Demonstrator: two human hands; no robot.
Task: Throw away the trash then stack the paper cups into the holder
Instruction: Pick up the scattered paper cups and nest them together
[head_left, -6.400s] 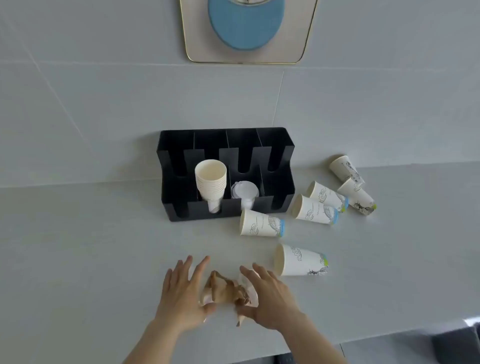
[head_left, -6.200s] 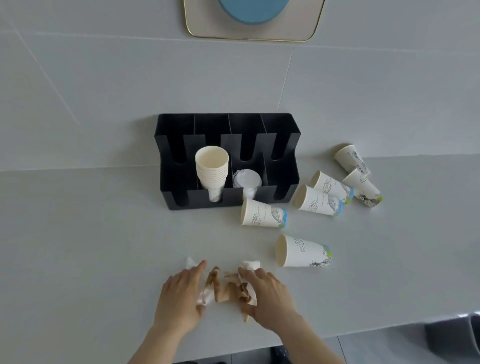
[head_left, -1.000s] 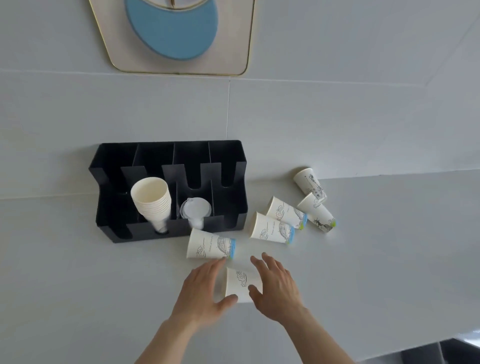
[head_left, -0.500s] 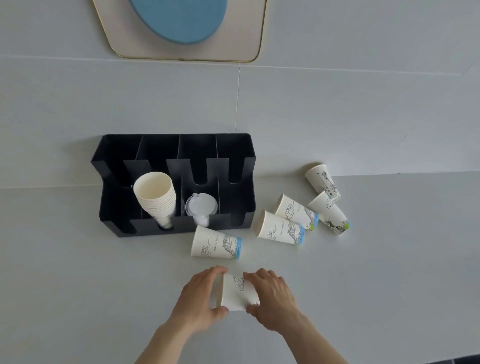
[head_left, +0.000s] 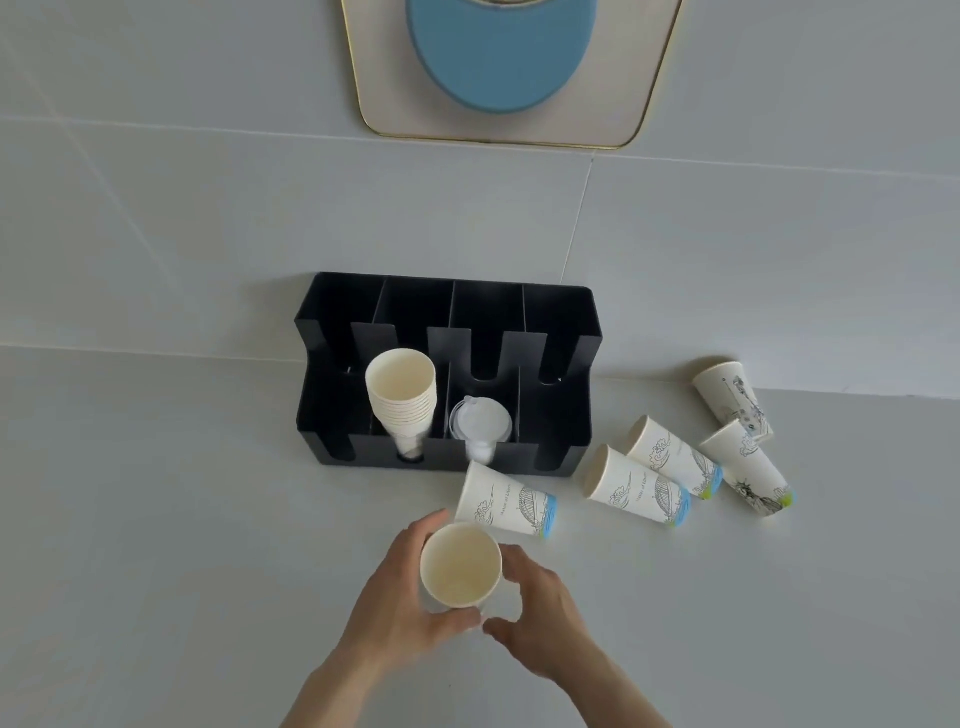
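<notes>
I hold a white paper cup (head_left: 460, 565) upright with its mouth toward me, my left hand (head_left: 400, 603) wrapped around its left side and my right hand (head_left: 535, 618) against its right side. A printed cup (head_left: 506, 500) lies on its side just beyond it. Several more printed cups lie to the right, among them a cup (head_left: 638, 487), a cup (head_left: 675, 457), a cup (head_left: 748, 475) and a cup (head_left: 732, 397). The black holder (head_left: 566, 415) stands against the wall with a stack of plain cups (head_left: 401, 397) in one slot.
Clear plastic lids (head_left: 480, 423) sit in the holder's slot beside the cup stack. The grey counter (head_left: 156, 519) meets a tiled wall behind the holder. A gold-framed panel with a blue disc (head_left: 506, 67) hangs on the wall above.
The crumpled brown and white trash is gone from the counter. Both hands have raised the nearest cup from lying on its side to upright, mouth toward me.
</notes>
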